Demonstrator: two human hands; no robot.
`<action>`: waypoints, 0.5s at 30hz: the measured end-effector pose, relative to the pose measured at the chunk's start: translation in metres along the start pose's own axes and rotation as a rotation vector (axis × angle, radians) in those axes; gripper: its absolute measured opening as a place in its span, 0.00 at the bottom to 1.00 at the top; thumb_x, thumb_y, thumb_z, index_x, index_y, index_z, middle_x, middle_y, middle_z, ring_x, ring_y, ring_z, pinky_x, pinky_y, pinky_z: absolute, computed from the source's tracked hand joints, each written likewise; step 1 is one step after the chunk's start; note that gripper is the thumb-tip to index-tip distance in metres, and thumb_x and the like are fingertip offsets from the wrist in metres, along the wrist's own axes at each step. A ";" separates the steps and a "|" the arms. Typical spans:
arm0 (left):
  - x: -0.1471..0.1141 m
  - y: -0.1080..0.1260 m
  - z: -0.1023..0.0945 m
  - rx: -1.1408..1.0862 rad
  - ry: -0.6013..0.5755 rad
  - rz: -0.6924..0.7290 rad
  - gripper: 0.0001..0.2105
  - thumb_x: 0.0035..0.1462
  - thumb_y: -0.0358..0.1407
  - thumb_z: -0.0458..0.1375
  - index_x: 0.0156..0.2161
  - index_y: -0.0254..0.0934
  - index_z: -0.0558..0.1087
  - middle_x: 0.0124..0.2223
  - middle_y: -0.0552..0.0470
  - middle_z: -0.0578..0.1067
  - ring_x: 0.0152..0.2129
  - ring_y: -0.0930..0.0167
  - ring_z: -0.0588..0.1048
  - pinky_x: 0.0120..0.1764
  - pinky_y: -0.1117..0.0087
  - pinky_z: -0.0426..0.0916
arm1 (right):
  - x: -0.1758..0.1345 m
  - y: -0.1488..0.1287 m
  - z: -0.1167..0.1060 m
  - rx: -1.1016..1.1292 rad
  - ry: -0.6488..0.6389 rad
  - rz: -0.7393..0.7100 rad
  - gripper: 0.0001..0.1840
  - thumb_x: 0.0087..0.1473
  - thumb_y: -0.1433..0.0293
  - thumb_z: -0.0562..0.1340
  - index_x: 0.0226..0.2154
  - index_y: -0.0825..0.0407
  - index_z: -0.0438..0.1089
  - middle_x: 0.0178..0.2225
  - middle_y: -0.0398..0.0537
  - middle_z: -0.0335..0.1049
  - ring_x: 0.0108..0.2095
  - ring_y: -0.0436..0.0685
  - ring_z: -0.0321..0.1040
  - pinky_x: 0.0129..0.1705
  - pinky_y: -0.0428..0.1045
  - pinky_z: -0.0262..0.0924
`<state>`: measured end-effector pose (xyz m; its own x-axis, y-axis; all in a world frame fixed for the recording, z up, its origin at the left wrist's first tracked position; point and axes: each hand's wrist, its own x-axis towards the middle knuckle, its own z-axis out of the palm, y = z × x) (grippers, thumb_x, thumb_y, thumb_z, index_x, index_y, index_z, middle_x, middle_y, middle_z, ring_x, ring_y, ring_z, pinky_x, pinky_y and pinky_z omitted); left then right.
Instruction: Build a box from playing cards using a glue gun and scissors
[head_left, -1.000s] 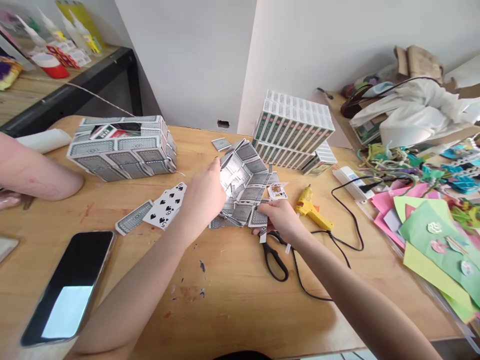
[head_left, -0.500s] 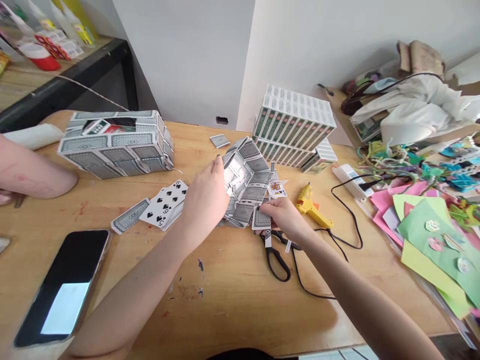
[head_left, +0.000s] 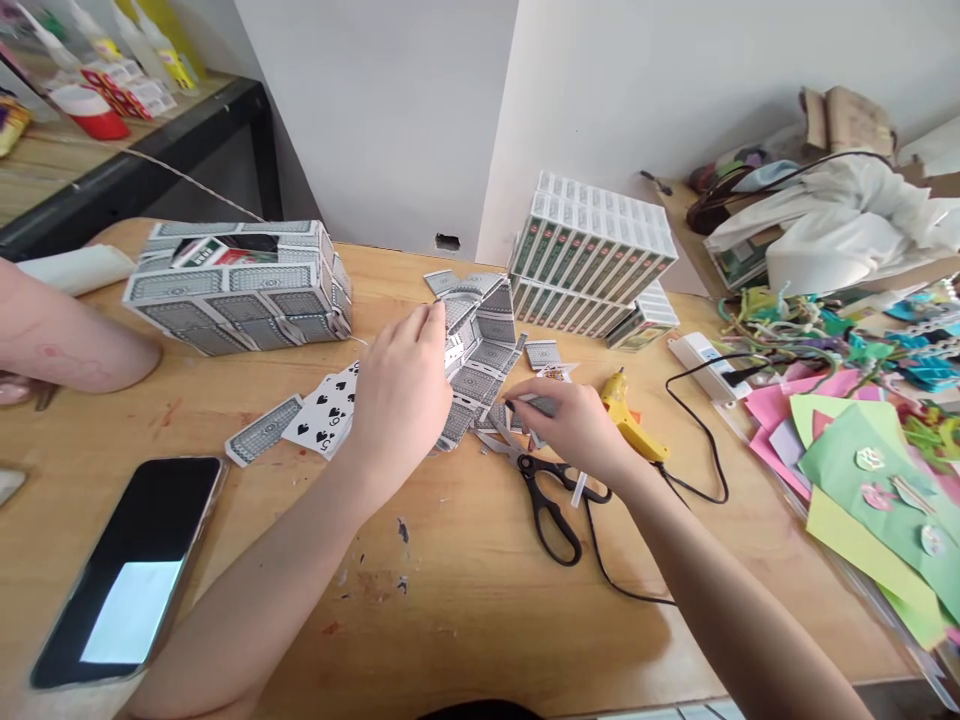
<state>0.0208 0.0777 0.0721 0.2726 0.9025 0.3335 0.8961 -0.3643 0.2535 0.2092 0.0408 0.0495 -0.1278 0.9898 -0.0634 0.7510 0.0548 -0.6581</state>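
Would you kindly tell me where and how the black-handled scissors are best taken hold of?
The scissors are probably best gripped by the near black loop, coming from the person's side. That loop lies toward the person, apart from the right hand, while the blades point away, toward the card structure.

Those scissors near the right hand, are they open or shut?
Open: the scissors lie with their black handles spread and their blades parted.
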 end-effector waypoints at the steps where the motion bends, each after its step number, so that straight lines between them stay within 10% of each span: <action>1: 0.000 0.000 0.001 0.001 -0.004 0.004 0.24 0.51 0.21 0.46 0.56 0.28 0.60 0.52 0.41 0.69 0.47 0.60 0.68 0.49 0.59 0.64 | 0.005 -0.002 0.003 -0.114 -0.024 -0.084 0.13 0.52 0.71 0.55 0.37 0.48 0.73 0.32 0.44 0.76 0.32 0.52 0.72 0.37 0.47 0.61; 7: 0.003 -0.001 0.004 -0.007 -0.023 0.010 0.24 0.53 0.21 0.45 0.56 0.29 0.60 0.52 0.41 0.69 0.47 0.61 0.68 0.48 0.60 0.64 | 0.031 -0.007 0.017 -0.602 -0.274 -0.322 0.17 0.54 0.72 0.51 0.40 0.46 0.72 0.35 0.46 0.74 0.32 0.54 0.69 0.27 0.46 0.50; 15: 0.001 0.002 0.003 0.003 -0.021 0.060 0.24 0.54 0.22 0.45 0.57 0.30 0.59 0.54 0.42 0.68 0.47 0.60 0.68 0.47 0.60 0.64 | 0.052 -0.012 0.016 -0.600 -0.402 -0.399 0.11 0.52 0.76 0.52 0.32 0.50 0.68 0.31 0.45 0.72 0.27 0.51 0.62 0.25 0.46 0.41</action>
<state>0.0237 0.0790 0.0705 0.3332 0.8835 0.3291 0.8788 -0.4175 0.2312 0.1832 0.0893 0.0423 -0.5948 0.7645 -0.2484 0.8039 0.5660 -0.1829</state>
